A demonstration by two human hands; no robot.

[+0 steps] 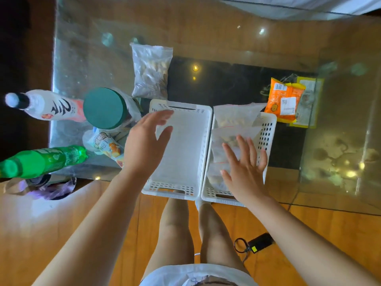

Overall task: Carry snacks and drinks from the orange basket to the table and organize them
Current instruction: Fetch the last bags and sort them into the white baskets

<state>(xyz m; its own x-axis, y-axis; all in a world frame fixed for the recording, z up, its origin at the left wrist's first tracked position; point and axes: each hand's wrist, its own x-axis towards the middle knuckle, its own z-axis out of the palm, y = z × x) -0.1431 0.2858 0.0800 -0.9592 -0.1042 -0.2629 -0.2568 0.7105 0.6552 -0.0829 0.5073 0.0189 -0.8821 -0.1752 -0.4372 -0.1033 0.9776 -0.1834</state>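
Snacks in clear bags (231, 137) fill the right tray (268, 129); right hand (245, 168) hovers over them, fingers spread. Left hand (148, 141), fingers loosely apart, hangs over the empty left tray (185, 141), likely sorting.

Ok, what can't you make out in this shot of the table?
- Head view: contents of the clear bags in the right white bin, blurred by plastic and covered by the right hand.
- Jar: hidden under its green lid.
- Green bottle: cap cut off by the frame's left edge.
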